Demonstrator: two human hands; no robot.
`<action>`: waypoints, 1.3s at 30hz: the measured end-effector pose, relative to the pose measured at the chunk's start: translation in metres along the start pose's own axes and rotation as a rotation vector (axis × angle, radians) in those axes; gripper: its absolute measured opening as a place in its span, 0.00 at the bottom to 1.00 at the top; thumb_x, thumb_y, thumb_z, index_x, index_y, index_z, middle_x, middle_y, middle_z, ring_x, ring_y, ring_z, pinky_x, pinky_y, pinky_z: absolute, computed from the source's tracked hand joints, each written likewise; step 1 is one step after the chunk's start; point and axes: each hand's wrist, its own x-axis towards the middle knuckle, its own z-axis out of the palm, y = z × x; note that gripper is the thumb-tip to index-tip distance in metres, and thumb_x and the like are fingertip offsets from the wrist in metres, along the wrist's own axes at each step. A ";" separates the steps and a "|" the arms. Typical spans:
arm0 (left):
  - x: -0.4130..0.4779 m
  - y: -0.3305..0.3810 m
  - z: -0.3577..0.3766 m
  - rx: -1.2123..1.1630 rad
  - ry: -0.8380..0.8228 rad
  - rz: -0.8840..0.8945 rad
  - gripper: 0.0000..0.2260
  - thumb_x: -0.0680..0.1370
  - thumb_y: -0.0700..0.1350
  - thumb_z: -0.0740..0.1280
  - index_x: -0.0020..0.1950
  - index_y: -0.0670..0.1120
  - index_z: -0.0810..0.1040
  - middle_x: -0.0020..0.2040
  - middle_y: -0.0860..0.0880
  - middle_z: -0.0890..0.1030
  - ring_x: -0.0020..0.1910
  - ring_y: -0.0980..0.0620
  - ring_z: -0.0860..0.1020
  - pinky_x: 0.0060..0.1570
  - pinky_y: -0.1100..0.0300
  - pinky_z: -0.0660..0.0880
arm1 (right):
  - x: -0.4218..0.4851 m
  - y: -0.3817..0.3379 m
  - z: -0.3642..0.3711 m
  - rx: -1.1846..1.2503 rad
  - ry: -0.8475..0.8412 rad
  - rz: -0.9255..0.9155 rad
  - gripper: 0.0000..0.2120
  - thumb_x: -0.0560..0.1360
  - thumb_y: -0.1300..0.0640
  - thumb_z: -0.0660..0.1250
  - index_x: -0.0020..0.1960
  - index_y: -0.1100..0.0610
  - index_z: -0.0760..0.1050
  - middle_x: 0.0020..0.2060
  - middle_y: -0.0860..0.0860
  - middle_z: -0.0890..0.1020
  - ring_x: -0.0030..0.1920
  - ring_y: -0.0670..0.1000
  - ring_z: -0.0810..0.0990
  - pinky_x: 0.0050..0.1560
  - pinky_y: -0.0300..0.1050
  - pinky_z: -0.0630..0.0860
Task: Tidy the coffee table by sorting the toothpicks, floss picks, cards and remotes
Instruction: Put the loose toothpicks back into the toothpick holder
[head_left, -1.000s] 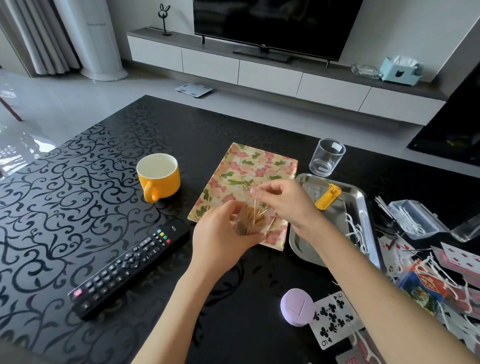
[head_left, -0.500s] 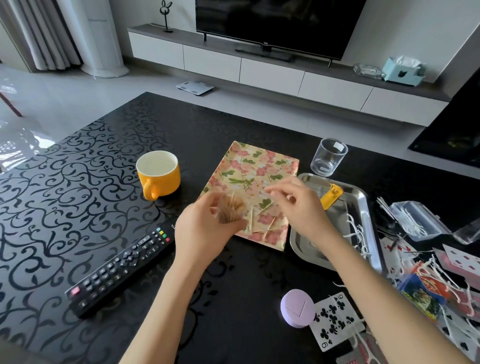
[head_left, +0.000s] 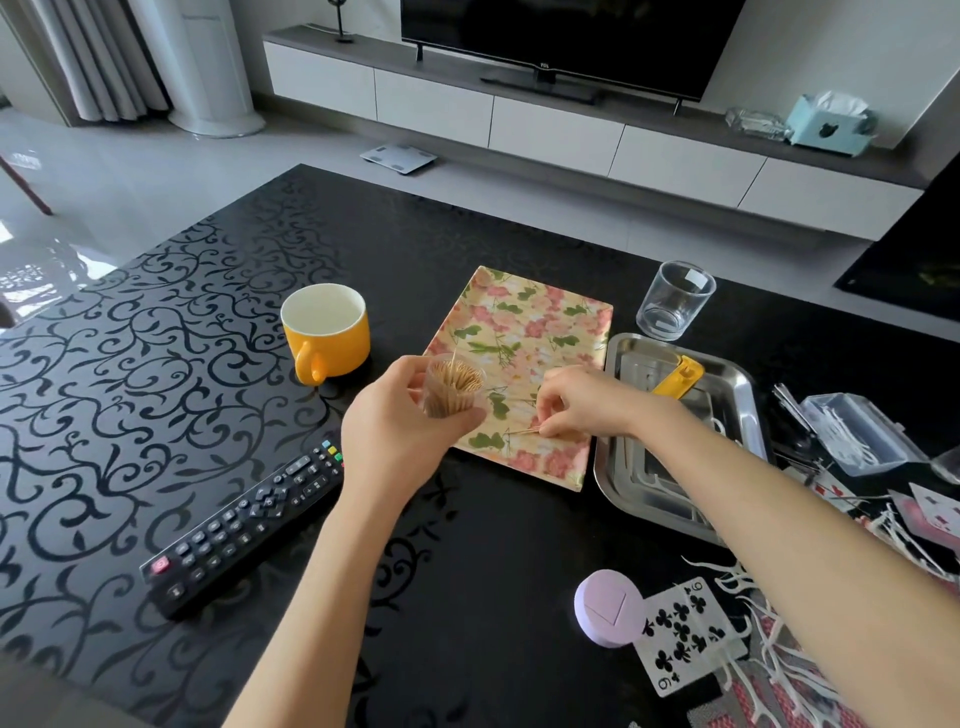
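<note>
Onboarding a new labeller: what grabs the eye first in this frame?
Dead centre, the left hand holds a clear toothpick jar while the right hand pinches loose toothpicks on the floral tray. A yellow mug and black remote sit to the left. Playing cards and white floss picks lie jumbled at the right edge.

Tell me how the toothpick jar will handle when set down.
Probably light: the left hand holds the toothpick jar with just fingers and thumb. Its smooth clear wall may be slippery. Open-topped and packed full, it would likely spill toothpicks if knocked.
</note>
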 end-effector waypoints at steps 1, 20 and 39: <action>0.000 0.000 0.001 0.004 -0.006 0.000 0.24 0.63 0.55 0.77 0.57 0.55 0.76 0.46 0.59 0.80 0.46 0.59 0.77 0.45 0.59 0.75 | 0.000 -0.002 0.000 -0.060 -0.015 -0.014 0.05 0.74 0.54 0.69 0.42 0.55 0.77 0.39 0.42 0.71 0.44 0.45 0.70 0.43 0.38 0.67; -0.007 0.002 0.009 0.096 -0.067 0.035 0.29 0.63 0.54 0.78 0.62 0.53 0.74 0.50 0.55 0.79 0.52 0.54 0.76 0.48 0.59 0.73 | -0.036 -0.032 -0.009 0.546 0.453 -0.002 0.06 0.78 0.61 0.61 0.43 0.59 0.71 0.33 0.47 0.72 0.32 0.44 0.69 0.35 0.35 0.69; -0.016 0.007 0.021 0.120 -0.111 0.153 0.28 0.62 0.55 0.78 0.60 0.52 0.76 0.51 0.56 0.81 0.50 0.56 0.78 0.48 0.64 0.73 | -0.053 -0.069 0.030 0.573 0.721 -0.033 0.05 0.73 0.60 0.68 0.39 0.54 0.75 0.32 0.42 0.74 0.35 0.41 0.70 0.37 0.34 0.70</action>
